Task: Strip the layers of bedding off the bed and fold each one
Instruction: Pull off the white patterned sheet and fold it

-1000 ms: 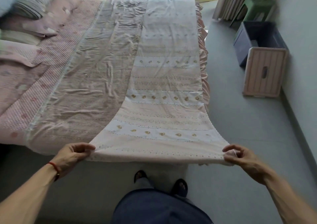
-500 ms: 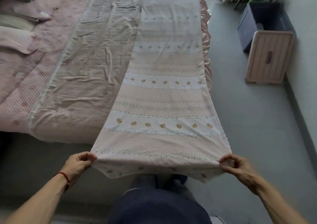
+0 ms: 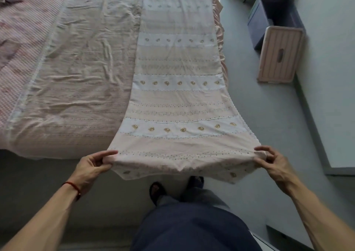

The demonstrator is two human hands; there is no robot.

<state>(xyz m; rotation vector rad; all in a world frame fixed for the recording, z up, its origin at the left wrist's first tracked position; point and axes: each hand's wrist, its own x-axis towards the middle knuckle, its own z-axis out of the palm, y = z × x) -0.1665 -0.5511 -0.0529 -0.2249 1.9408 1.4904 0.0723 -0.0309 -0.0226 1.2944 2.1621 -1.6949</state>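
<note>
Head view: looking down from the foot of the bed point(image 3: 63, 89), with the person's legs and sandalled feet below the cloth.
Sheet: a long pink-and-white patterned sheet point(image 3: 178, 104) lies folded lengthwise along the right side of the bed, its near end lifted off the mattress and hanging in the air between the two hands.
Left grip: the left hand point(image 3: 90, 169) pinches the near left corner, thumb on top and fingers curled under the edge.
Right grip: the right hand point(image 3: 272, 162) pinches the near right corner, with some fingers spread loose above the cloth.
Under layer: a wrinkled pale cover point(image 3: 82, 62) is spread on the mattress beside the sheet, and a pink checked blanket point(image 3: 17, 45) lies further left.
Floor: a pink crate point(image 3: 279, 55) leans against a dark blue bin point(image 3: 269, 14) by the wall, well apart from the bed.
Step in hand: seemingly drawing the long strip towards the foot to fold it end over end.
Doing it well: hold both corners level and the edge taut, so the dip in the middle goes; match edges before laying the fold down.
Risk: the loose hem below the hands could drag or skew the fold.
</note>
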